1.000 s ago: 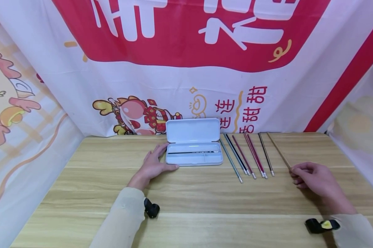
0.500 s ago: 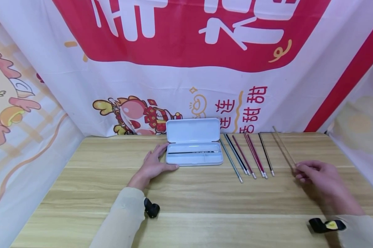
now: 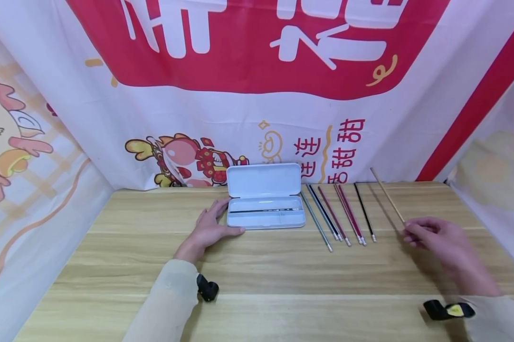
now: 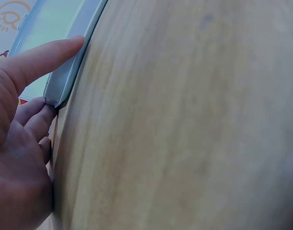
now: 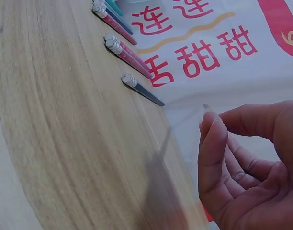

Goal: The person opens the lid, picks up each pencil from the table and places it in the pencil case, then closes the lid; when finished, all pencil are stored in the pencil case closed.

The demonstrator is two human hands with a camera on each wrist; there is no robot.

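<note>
An open pale blue pencil case (image 3: 265, 223) stands at the back of the table, its lid raised. One dark pencil (image 3: 261, 210) lies inside it. My left hand (image 3: 207, 232) rests against the case's left end, fingers extended and thumb (image 4: 50, 57) along the front edge. At the right, my right hand (image 3: 432, 235) pinches the near end of a slim tan pencil (image 3: 387, 194) between thumb and fingers. That pencil slants up and away, raised off the table, with its shadow below. In the right wrist view it is mostly hidden behind the fingertips (image 5: 214, 132).
Between the case and my right hand, several pencils lie in a row, eraser ends toward me: a teal one (image 3: 317, 222), dark ones, maroon ones (image 3: 348, 213) and a black one (image 3: 365, 213). A printed cloth (image 3: 188, 109) hangs behind the wooden table (image 3: 282, 294).
The tan pencil's far end has risen from the tabletop, and my right hand has shifted slightly right with it. My left hand and the case stay in place; the head view has tilted slightly.
</note>
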